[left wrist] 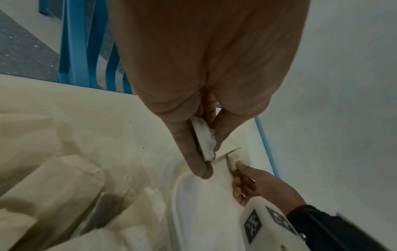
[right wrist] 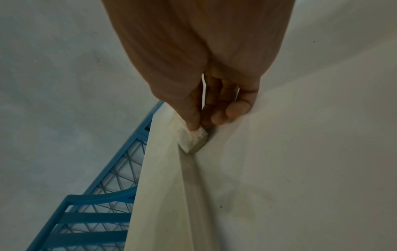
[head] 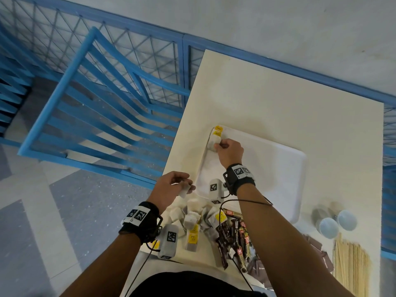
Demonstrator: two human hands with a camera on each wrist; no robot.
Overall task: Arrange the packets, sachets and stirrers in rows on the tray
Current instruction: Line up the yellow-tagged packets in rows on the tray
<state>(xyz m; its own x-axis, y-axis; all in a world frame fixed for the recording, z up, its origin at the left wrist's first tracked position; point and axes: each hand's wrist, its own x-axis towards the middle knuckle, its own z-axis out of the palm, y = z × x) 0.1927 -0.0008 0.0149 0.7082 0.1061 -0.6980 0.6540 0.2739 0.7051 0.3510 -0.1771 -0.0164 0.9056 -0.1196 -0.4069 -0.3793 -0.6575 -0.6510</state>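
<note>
**Tea bags going onto the tray's far-left corner**

The right hand (head: 230,152) reaches to the white tray's (head: 278,168) 10 o'clock corner, thumb and fingers pinching a tea bag (right wrist: 193,138) set against the rim beside two yellow-tagged tea bags (head: 217,131) already lying there. The left hand (head: 171,187) hovers over the bench (head: 278,99) just off the tray's 7 o'clock corner, pinching another tea bag (left wrist: 205,141) between thumb and fingers. A loose heap of tea bags (head: 192,219) lies at 6 o'clock, dark sachets (head: 235,234) beside it, wooden stirrers (head: 351,266) at 4 o'clock near two small white cups (head: 337,224).
</note>
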